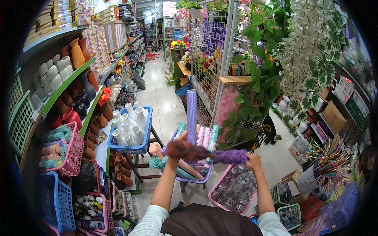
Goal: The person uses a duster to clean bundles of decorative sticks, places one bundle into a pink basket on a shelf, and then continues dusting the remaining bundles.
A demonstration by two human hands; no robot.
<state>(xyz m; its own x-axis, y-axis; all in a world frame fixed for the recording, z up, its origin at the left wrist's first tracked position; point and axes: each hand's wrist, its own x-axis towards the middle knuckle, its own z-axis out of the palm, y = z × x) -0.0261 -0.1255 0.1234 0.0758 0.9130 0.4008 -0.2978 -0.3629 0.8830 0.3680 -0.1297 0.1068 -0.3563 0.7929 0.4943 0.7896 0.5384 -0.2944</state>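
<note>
My right hand (253,161) is closed around the purple end of a fuzzy bundle (232,156) that looks like pipe cleaners. A blurred reddish-brown length (189,151) continues from it, crossing in front of my left wrist. Partly hidden behind that, my left hand (182,136) appears closed on a tall lilac bundle of pipe cleaners (191,114) in clear wrap, held upright. Below, a lilac basket (191,180) contains pink, mint and peach bundles. Mint bundles (157,163) stick out over its left side.
A blue basket of white vases (130,149) stands on a stool at left. To the right, a pink basket (213,195) contains clear plastic pieces. Shelves with clay pots (124,179) line the left, and a wire grid (226,51) with hanging vines borders the aisle.
</note>
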